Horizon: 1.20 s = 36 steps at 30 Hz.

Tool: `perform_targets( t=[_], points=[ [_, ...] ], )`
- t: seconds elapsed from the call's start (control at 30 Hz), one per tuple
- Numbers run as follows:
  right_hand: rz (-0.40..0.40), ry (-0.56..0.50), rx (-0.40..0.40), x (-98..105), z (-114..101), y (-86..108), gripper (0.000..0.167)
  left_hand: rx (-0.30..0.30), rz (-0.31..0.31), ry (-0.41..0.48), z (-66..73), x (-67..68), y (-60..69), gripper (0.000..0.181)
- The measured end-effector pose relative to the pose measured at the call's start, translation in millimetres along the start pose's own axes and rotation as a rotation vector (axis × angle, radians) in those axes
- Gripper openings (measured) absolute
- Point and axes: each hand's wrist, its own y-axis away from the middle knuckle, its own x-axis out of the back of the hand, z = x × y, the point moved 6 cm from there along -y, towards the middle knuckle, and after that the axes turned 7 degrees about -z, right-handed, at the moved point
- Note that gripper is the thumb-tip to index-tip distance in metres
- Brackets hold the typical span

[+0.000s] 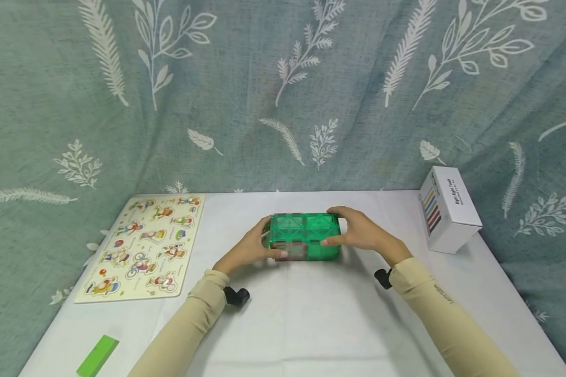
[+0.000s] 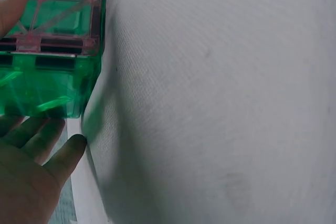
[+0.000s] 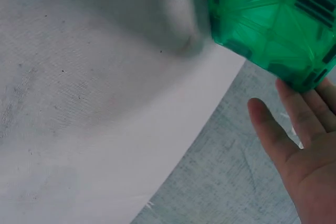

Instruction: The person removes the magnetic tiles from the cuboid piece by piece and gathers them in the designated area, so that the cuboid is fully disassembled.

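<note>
A box built of see-through green magnetic tiles [image 1: 304,226] is held between both hands over the middle of the white table. One pinkish tile [image 1: 294,252] forms the left part of its near side. My left hand [image 1: 249,250] grips the left end, its thumb on the pinkish tile and its fingers at the far side. On the right end, my right hand [image 1: 364,233] has its thumb on the near face and fingers at the far top edge. In the right wrist view, fingertips of that hand [image 3: 310,145] touch the edge of the green tiles [image 3: 268,30].
A wooden picture puzzle board [image 1: 146,246] lies at the table's left. Near the front left is a green block [image 1: 97,356]. A white printed box [image 1: 450,209] stands at the back right. Behind the white table [image 1: 306,319] hangs a leaf-patterned curtain [image 1: 245,104].
</note>
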Motion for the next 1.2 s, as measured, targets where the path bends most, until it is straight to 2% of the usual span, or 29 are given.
perform_targets(
  t=[0.2,0.5,0.8,1.0,1.2],
  points=[
    [0.013,0.000,0.015,0,-2,0.9,0.094,-0.009,-0.001,0.028,-1.9,0.7,1.8,0.110],
    [0.046,0.039,0.029,-12,-11,1.7,0.090,-0.010,-0.022,0.047,-5.4,8.5,18.7,0.110],
    [0.067,0.114,0.075,-23,-25,11.3,0.086,0.000,-0.027,0.037,-10.7,8.4,36.9,0.110],
    [0.072,0.172,0.102,-26,-31,12.6,0.084,-0.004,-0.029,0.087,-10.0,6.0,45.9,0.110],
    [0.071,0.180,0.102,-27,-32,12.0,0.084,-0.033,-0.015,0.138,-11.6,4.2,45.8,0.109]
  ],
)
